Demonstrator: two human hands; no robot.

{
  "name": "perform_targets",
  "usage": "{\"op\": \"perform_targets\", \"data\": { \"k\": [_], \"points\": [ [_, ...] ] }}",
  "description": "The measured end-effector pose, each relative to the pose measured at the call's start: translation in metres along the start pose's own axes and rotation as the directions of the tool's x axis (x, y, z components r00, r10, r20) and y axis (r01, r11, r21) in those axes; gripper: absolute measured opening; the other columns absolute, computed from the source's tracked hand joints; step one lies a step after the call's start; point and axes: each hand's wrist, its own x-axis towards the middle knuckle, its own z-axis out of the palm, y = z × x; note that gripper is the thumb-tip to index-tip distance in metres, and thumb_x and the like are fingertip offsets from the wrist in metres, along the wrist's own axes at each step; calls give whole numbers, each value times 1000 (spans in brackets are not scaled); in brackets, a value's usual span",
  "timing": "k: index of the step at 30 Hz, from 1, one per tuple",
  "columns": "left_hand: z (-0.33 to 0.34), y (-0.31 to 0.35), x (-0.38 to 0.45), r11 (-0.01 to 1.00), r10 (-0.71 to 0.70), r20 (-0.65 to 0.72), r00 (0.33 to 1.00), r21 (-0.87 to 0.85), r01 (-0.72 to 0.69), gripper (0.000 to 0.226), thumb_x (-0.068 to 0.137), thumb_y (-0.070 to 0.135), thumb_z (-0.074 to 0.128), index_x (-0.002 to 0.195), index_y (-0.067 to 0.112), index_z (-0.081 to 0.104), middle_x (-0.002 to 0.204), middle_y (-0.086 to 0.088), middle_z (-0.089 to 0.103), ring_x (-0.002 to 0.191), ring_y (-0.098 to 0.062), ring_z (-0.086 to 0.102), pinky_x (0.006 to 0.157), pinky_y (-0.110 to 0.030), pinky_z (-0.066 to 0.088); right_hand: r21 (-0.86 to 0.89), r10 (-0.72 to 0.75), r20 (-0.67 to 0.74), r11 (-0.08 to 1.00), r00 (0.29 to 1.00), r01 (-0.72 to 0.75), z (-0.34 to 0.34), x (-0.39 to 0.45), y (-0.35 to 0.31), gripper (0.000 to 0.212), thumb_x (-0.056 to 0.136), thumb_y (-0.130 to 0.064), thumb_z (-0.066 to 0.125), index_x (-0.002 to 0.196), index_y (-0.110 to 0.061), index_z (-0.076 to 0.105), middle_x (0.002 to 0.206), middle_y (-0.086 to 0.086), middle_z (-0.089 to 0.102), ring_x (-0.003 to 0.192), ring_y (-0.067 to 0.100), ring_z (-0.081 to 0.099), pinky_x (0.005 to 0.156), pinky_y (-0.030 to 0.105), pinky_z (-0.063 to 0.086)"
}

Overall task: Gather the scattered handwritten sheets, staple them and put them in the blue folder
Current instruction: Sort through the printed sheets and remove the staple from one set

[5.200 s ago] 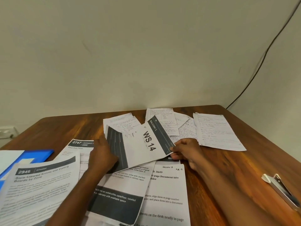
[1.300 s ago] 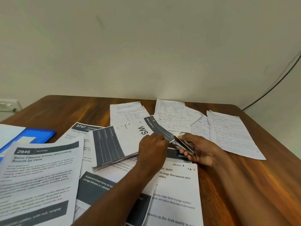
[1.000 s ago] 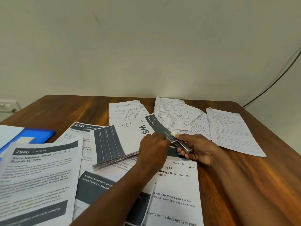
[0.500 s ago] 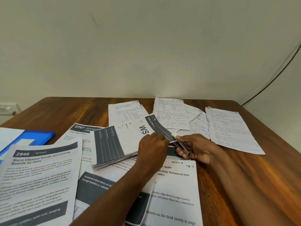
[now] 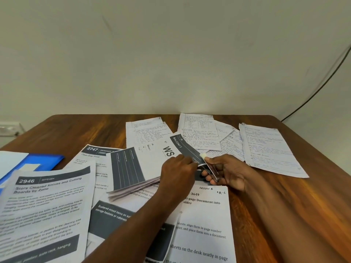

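Oddly, the person is stapling a printed stack (image 5: 140, 168), the bundle headed "WS" and "BALCONY 2", not the handwritten sheets (image 5: 201, 135). The left hand (image 5: 178, 175) is pressing down on the stack's near right corner, fingers curled over its edge and pinching it, so the pages are staying squared there while the far ends are fanning loose toward the table's left side. The right hand (image 5: 229, 171) is wrapping its fingers round the stapler (image 5: 210, 168), whose mouth is sitting over that same corner; whether it is squeezed fully down I cannot tell.

So the step in hand looks like stapling, though on the wrong paper as I read the task. The handwritten sheets are lying untouched along the table's (image 5: 284, 202) far edge, overlapping one another toward its far right corner, with one long page (image 5: 269, 149) lying nearest the right edge. The blue folder (image 5: 45, 160) is resting by the left edge, half buried under a white sheet and the printed page marked "2946" (image 5: 43, 209).

Next, I would guess, the stapler needs pulling clear and the printed bundle putting aside. Then both hands need to be reaching to the far edge, sweeping the handwritten pages together, and knocking their edges level before any staple goes in. The folder will need uncovering too.
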Motion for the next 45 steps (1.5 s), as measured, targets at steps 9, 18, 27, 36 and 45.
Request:
{"op": "perform_targets", "data": {
  "k": [9, 18, 27, 36, 45],
  "points": [
    [-1, 1, 0, 1000, 30, -26, 999, -9, -30, 20, 70, 4, 81, 67, 22, 71, 64, 4, 63, 60, -20, 56, 53, -30, 40, 41, -18, 55, 999, 998, 16, -1, -5, 0, 42, 95, -21, 70, 121, 11, 67, 103, 26, 74, 79, 29, 73, 71, 37, 64],
    [4, 0, -1, 999, 47, -30, 998, -20, -47, 17, 74, 7, 80, 70, 22, 73, 66, 4, 64, 62, -20, 56, 53, -33, 43, 18, -44, -2, 999, 999, 44, 3, -6, -2, 52, 86, -43, 81, 111, 2, 71, 96, 25, 75, 73, 29, 72, 65, 37, 65],
    [6, 0, -2, 997, 74, -46, 996, -20, -75, 16, 72, 10, 80, 72, 23, 72, 70, 4, 65, 67, -22, 59, 56, -35, 45, 62, 28, -18, 998, 999, -27, 1, -3, -3, 50, 82, -32, 84, 109, 8, 71, 92, 22, 75, 69, 27, 73, 57, 36, 64],
    [3, 5, -2, 996, 92, -47, 995, -6, -92, 19, 68, 9, 81, 69, 23, 68, 68, 4, 61, 66, -21, 57, 53, -33, 42, 130, 52, -103, 991, 993, -38, 6, -3, -2, 40, 86, -28, 83, 103, 6, 73, 83, 22, 72, 61, 26, 69, 51, 33, 60],
    [2, 5, -2, 996, 91, -29, 995, -2, -91, 17, 70, 9, 81, 70, 22, 70, 68, 4, 62, 65, -21, 58, 53, -32, 41, 138, 55, -117, 990, 992, -39, 5, -4, -3, 46, 84, -28, 83, 111, 8, 72, 84, 22, 73, 62, 25, 70, 51, 33, 60]
  ]
}}
